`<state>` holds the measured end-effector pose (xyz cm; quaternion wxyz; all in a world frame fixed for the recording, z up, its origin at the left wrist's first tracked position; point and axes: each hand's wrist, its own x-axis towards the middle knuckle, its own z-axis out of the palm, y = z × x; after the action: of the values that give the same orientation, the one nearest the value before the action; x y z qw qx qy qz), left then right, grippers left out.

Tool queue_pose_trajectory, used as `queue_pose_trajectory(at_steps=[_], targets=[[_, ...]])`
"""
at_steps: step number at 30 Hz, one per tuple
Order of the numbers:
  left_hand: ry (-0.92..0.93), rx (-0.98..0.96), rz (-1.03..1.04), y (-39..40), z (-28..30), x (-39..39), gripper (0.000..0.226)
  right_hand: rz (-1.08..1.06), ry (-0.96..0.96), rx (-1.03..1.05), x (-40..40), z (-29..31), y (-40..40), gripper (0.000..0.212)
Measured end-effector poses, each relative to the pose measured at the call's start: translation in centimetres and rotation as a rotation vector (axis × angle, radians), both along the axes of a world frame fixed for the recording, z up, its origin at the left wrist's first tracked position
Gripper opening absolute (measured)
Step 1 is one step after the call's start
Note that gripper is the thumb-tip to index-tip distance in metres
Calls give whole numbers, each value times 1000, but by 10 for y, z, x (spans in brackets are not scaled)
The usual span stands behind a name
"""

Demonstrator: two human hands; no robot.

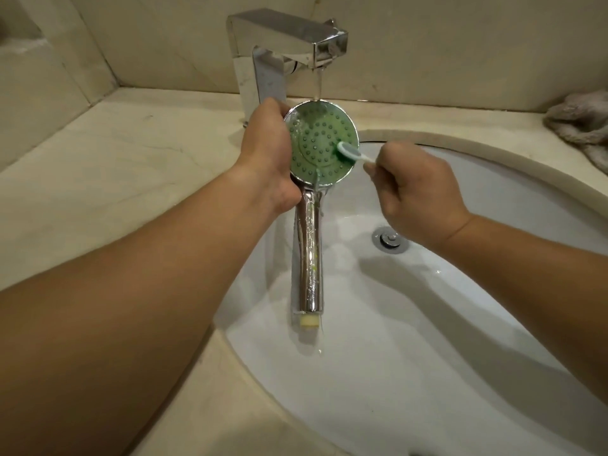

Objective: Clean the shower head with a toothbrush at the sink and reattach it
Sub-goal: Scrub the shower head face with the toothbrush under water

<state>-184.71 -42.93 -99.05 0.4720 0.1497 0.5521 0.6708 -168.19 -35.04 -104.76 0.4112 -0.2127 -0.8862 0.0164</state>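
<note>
While water runs from the chrome faucet (289,44) at the upper centre of the frame, the shower head (320,144) is held directly under the stream, above the left part of the white sink (427,324). Its round green spray face points up toward the camera, and its chrome handle extends down toward the lower centre of the frame, ending in a pale threaded fitting. Water coats the face and drips off the handle.

The left hand (268,159) grips the shower head from the left side of the frame. Its fingers are curled around the rim of the round head, and the heel of the palm lies against the neck where head and handle meet.

The right hand (418,189) holds the toothbrush (350,153) at centre right of the frame. The fingers are curled tightly, pinching the white handle at its rear end; the exact finger placement on the handle is partly hidden. The brush head, white with green bristles, lies against the lower right portion of the green spray face, bristles down on the nozzles.

A chrome drain (390,241) sits in the sink basin, right of the handle and just below the right hand. The beige stone countertop (125,153) surrounds the sink. A crumpled grey cloth (582,126) lies on the countertop at the upper right edge of the frame.
</note>
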Motion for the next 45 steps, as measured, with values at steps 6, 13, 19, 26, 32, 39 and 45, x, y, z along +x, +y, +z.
queue_pose_trajectory(at_steps=[6, 13, 19, 26, 32, 39, 45], targets=[[-34, 5, -14, -1, 0, 0, 32, 87, -64, 66, -7, -9, -14, 20], [-34, 16, -5, 0, -1, 1, 40, 66, -87, 100, -1, -3, 1, 19], [-8, 3, 18, 1, 0, 0, 35, -96, -49, -98, -3, 15, 10, 25], [24, 7, -48, 6, -8, -1, 51, -135, -109, -162, -29, 50, -2, 14], [60, 12, -118, 6, -8, -2, 41, 74, -208, 79, -24, 38, -12, 13], [46, 29, -139, 7, -10, 1, 43, -97, -177, 80, -22, 47, -1, 9], [21, 38, -137, 8, -10, 0, 41, -36, -221, 108, -25, 43, -9, 7]])
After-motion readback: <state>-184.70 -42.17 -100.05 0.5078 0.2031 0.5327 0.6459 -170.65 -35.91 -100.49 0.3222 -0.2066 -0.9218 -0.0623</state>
